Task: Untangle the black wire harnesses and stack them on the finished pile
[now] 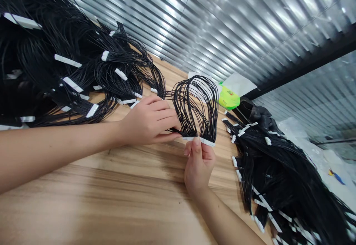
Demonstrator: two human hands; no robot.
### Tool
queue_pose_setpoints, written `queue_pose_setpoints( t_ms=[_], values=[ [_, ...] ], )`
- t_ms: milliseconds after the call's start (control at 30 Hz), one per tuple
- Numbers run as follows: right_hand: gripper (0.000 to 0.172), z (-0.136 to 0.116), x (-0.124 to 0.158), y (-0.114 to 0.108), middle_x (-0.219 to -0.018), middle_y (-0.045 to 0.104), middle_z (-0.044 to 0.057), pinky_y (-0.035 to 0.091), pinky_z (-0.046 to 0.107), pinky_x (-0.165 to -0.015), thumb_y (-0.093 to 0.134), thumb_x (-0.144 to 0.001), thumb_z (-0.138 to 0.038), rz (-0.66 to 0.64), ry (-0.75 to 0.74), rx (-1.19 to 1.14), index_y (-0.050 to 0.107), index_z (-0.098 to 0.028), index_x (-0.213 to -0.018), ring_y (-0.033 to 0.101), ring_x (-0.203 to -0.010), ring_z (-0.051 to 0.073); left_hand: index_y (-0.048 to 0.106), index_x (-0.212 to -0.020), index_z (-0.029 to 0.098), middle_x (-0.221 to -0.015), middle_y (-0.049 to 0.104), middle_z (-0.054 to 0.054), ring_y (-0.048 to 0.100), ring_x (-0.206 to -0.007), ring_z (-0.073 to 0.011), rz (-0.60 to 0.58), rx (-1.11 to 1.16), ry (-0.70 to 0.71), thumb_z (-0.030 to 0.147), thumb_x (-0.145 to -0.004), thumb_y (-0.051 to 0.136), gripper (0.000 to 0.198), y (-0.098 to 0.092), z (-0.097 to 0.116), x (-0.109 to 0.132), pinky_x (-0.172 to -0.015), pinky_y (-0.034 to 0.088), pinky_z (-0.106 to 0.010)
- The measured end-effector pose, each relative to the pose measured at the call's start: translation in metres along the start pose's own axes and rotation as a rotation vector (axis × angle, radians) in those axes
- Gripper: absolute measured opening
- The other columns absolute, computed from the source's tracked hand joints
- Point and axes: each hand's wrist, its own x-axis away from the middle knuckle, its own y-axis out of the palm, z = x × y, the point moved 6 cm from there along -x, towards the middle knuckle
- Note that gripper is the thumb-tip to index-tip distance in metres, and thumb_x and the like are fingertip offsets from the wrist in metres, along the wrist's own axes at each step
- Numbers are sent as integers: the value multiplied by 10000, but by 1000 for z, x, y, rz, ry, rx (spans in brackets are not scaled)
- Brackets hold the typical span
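Note:
A wire harness [215,108] of many thin black wires arches up in a loop, its ends running into white connectors [208,141] side by side. My right hand [198,167] pinches the connectors from below, thumb in front, where the two ends meet. From the left, my left hand [152,121] reaches over with its fingers closed around the wires beside the left end of the white connector row. Its fingertips touch or nearly touch the connector; the exact grip is partly hidden behind the fingers.
A large heap of black wire harnesses [80,48] with white connectors lies at the left. Another pile [278,171] lies at the right. Behind the loop sits a green packet [228,97] near white paper [240,85]. Corrugated metal [222,26] borders the wooden table [125,200]. Blue-handled pliers [338,177] lie far right.

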Motion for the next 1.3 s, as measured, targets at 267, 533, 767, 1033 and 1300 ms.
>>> queue_pose_setpoints(
  t_ms=[267,533,767,1033,1300],
  values=[
    [311,0,0,1,-500,467,-67,331,229,-500,657,-805,-407,-23,-2,-50,554,-177,-623,419,-483,83,590,-769,196,-663,653,55,590,-608,-99,49,80,-18,369,-871,576,201,-1,2,2,-551,370,-234],
    [334,1,0,1,-509,458,-64,330,233,-503,639,-812,-435,-41,6,-16,544,-178,-622,410,-490,86,585,-721,198,-593,602,58,535,-528,-94,-32,25,47,369,-911,516,265,3,2,3,-518,331,-244],
    [327,3,0,2,-507,457,-63,331,236,-495,642,-810,-438,-49,18,-28,552,-178,-633,414,-486,88,626,-785,204,-660,657,53,590,-588,-92,1,-15,89,383,-906,538,233,-1,3,1,-576,391,-235],
    [305,8,-4,3,-529,490,-67,338,217,-507,641,-828,-399,-66,78,-135,553,-182,-634,421,-503,74,613,-1047,228,-780,703,45,630,-690,-87,33,11,110,238,-945,482,167,-4,2,3,-658,432,-227],
    [297,8,-4,3,-533,480,-69,334,211,-502,652,-822,-392,-69,82,-149,561,-179,-635,409,-504,70,604,-1113,262,-711,674,57,607,-636,-94,-19,-47,136,199,-934,482,226,-2,2,3,-604,402,-233]
  ],
)
